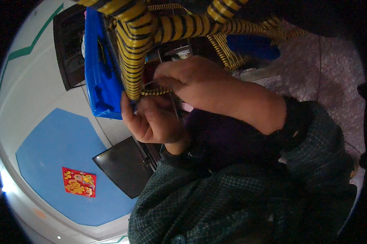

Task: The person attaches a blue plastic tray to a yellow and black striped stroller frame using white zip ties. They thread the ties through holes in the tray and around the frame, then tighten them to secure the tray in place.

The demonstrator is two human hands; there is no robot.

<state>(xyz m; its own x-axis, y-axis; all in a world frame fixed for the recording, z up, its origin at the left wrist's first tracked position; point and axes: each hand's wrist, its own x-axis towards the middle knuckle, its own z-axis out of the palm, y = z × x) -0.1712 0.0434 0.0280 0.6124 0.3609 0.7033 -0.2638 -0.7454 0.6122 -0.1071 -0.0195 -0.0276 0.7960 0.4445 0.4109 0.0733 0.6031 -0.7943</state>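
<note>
A frame with yellow and black striped wrapping [130, 53] spans the top of the view, one leg coming down toward my hands. My left hand [153, 122] is closed, its thumb and fingers bent around the lower end of that leg. Just right of it my right hand [187, 77] is held with fingers pressed together, slightly blurred. Between the hands runs a thin striped bar [155, 92], close to the fingertips of both. Whatever the right fingers hold is hidden.
Left of the leg is a blue plastic bin [95, 97]. A dark screen [122, 166] and a red decoration [80, 182] on a blue wall panel [57, 150] lie beyond. A blue object [252, 46] shows at upper right, above a pale mottled floor [313, 77].
</note>
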